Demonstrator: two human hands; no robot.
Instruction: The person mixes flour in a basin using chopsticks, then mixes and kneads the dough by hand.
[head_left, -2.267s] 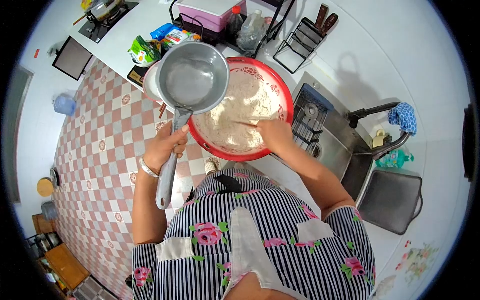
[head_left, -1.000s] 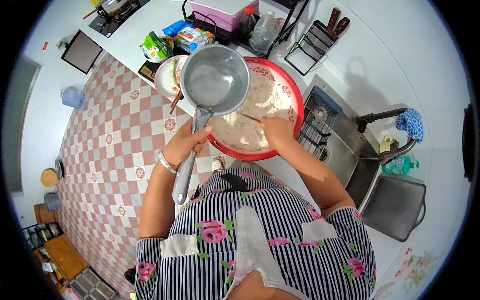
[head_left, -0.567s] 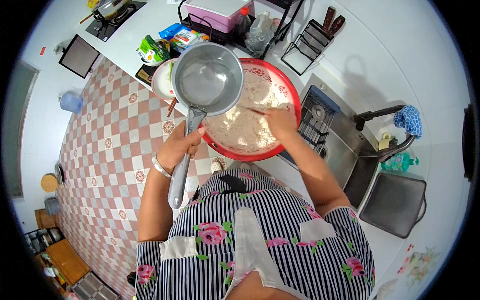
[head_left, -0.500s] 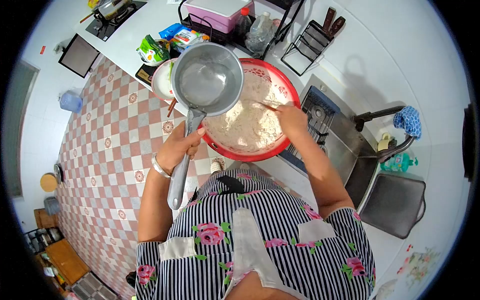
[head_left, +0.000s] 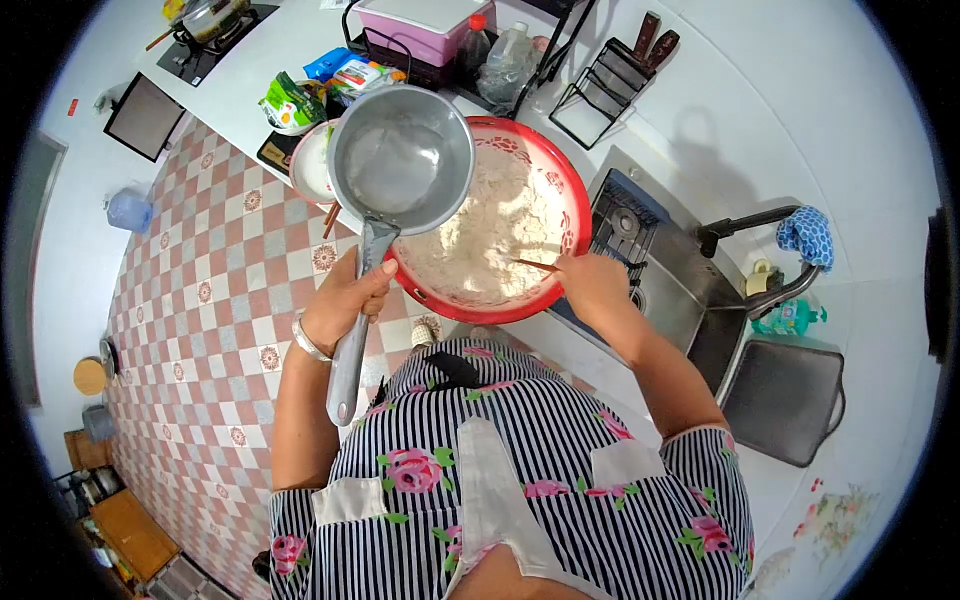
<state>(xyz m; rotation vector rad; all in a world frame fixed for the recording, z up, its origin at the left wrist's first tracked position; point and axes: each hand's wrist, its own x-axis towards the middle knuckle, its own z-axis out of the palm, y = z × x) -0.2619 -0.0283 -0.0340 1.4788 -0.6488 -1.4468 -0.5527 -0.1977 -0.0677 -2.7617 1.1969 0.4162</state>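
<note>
My left hand (head_left: 345, 303) is wrapped round the handle of a grey metal ladle (head_left: 402, 160), whose cup hangs over the left part of a red-rimmed basin. Clear liquid seems to lie in the cup. The basin (head_left: 577, 200) holds pale, crumbly flour (head_left: 490, 235). At its right rim, my right hand (head_left: 597, 290) is closed on a thin brown stick (head_left: 535, 264), probably chopsticks, with the tip in the flour. Behind the ladle, a white bowl (head_left: 312, 165) is partly hidden.
A steel sink (head_left: 675, 285) with a drying rack and black faucet (head_left: 740, 226) is right of the basin. Behind stand a knife rack (head_left: 603, 90), bottles, a pink box (head_left: 425, 30) and colourful packets (head_left: 290, 102). A dark tray (head_left: 783, 400) lies at the right.
My right hand has moved toward the basin's lower right rim, and the stick's tip has shifted down through the flour. The ladle stays over the basin; the whole view has shifted slightly.
</note>
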